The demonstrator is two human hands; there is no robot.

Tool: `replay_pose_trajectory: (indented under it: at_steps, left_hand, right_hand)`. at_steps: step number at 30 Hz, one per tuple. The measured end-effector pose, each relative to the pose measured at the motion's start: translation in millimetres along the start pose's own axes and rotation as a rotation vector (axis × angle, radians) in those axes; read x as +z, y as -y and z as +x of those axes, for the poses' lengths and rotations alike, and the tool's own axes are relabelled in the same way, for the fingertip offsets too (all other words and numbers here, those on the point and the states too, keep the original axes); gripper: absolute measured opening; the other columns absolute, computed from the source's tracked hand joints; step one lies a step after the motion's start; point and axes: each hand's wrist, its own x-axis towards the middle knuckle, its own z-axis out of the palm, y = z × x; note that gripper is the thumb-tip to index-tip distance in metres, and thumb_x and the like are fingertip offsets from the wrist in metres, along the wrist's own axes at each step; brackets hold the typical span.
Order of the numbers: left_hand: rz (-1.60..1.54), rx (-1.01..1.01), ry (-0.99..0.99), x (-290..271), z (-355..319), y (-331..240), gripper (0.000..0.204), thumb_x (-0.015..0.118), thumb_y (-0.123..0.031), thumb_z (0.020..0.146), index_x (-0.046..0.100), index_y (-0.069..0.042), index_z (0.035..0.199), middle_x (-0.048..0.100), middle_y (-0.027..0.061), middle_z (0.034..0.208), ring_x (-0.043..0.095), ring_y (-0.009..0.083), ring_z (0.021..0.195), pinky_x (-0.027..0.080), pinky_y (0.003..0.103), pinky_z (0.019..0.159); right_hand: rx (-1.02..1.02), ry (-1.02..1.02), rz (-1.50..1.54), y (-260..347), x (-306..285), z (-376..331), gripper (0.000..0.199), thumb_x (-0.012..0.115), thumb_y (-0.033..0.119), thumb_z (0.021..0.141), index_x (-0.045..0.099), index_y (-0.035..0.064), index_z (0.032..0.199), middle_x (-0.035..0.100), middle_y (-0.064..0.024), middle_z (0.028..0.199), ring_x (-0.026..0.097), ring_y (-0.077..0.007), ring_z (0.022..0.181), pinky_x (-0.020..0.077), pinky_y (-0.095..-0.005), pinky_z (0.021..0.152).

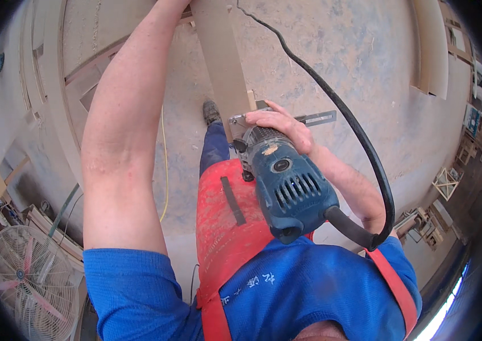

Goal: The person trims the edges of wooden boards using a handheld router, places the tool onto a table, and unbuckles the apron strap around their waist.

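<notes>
A blue trim router [292,187] with a clear and metal base lies tilted on its side, its base against the near end of a long, narrow light-brown board [218,51]. My right hand [281,126] is closed round the router's lower body, near the base, with the fingers over its top. A flat slotted metal guide bar [318,118] sticks out to the right past my fingers. Beside the board's edge, a small pale wood piece [252,100] shows. My left arm stretches forward along the board, and its hand lies beyond the upper edge, out of view.
The router's thick black cord [340,102] loops over my right forearm and runs forward. Large sheets [53,74] stand at the left, above a caged fan [33,284]. A curved panel [431,45] is at the far right. A yellow hose or cord [166,165] crosses the dusty floor.
</notes>
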Motion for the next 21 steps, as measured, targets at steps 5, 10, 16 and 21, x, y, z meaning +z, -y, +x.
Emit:
replay_pose_trajectory:
  at_steps: [5, 10, 16, 21]
  left_hand:
    - [0.008, -0.028, 0.014, 0.2, -2.3, -4.4, 0.051, 0.058, -0.048, 0.096, 0.073, -0.017, 0.133, 0.05, 0.0072, 0.159, 0.04, 0.0289, 0.15, 0.02, 0.047, 0.128]
    - [0.019, -0.033, 0.035, -1.7, -5.0, -8.6, 0.051, 0.057, -0.048, 0.096, 0.072, -0.018, 0.134, 0.05, 0.0057, 0.16, 0.04, 0.0288, 0.15, 0.021, 0.047, 0.128]
    - [0.041, -0.014, 0.018, 0.3, -2.2, -8.3, 0.053, 0.055, -0.048, 0.096, 0.071, -0.018, 0.136, 0.049, 0.0051, 0.16, 0.04, 0.028, 0.15, 0.022, 0.047, 0.127]
    - [0.043, -0.022, 0.024, 0.1, -2.8, -5.8, 0.055, 0.053, -0.05, 0.096, 0.07, -0.018, 0.138, 0.049, 0.005, 0.16, 0.04, 0.0262, 0.15, 0.021, 0.047, 0.127]
  right_hand:
    - [-0.011, 0.005, -0.023, -2.9, -3.2, 0.9, 0.06, 0.082, 0.011, 0.084, 0.053, 0.0062, 0.136, 0.066, -0.0154, 0.136, 0.063, -0.0313, 0.132, 0.0354, -0.0611, 0.119]
    - [0.001, -0.01, -0.044, -1.6, -6.1, 3.1, 0.059, 0.082, 0.013, 0.086, 0.053, 0.0066, 0.136, 0.067, -0.0151, 0.135, 0.063, -0.0309, 0.131, 0.0358, -0.0611, 0.118]
    - [-0.016, -0.009, -0.078, -12.3, -12.8, 15.1, 0.052, 0.076, 0.02, 0.092, 0.055, 0.0049, 0.137, 0.067, -0.0144, 0.136, 0.066, -0.0306, 0.127, 0.0382, -0.058, 0.118]
    - [-0.014, 0.04, -0.099, -16.3, -24.7, 30.5, 0.054, 0.075, 0.02, 0.092, 0.054, 0.0051, 0.139, 0.067, -0.0135, 0.138, 0.066, -0.0318, 0.127, 0.0394, -0.0586, 0.117]
